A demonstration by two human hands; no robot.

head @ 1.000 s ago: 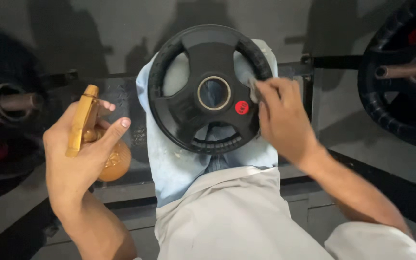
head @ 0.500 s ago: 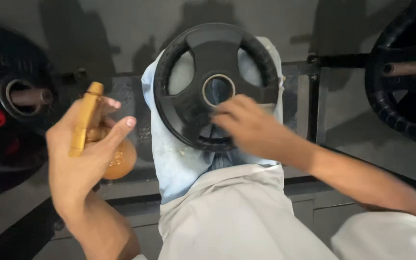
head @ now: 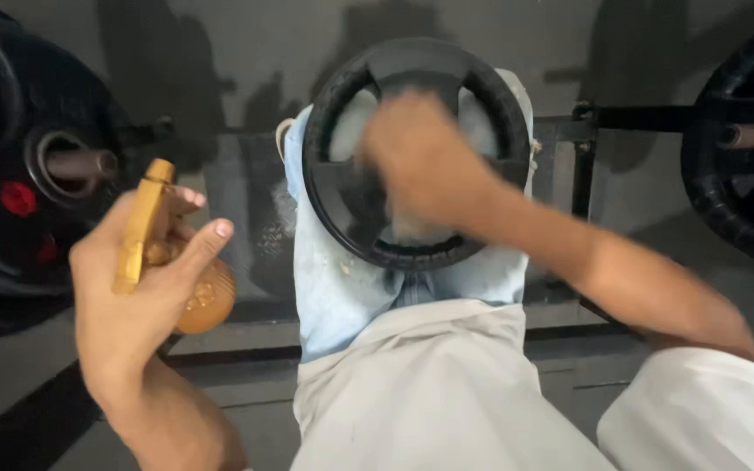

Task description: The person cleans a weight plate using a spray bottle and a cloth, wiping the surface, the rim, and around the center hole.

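My left hand [head: 128, 301] is wrapped around an amber spray bottle [head: 209, 298] with a gold trigger head, held up at the left. A black rubber weight plate [head: 492, 98] with grip holes rests on my knee in light blue jeans [head: 342, 296]. My right hand [head: 425, 157] lies blurred over the plate's middle and hides the hub. Its fingers are curled on a small pale cloth that shows just below it.
More black weight plates hang on steel pegs at the left [head: 37, 174] and at the right [head: 743, 201]. A dark metal rack frame [head: 582, 166] runs behind the plate. A pale garment [head: 421, 392] covers my lap in the foreground.
My right hand has swept from the plate's right rim across to its centre and upper part. The left hand with the bottle has stayed almost still. The view has shifted slightly.
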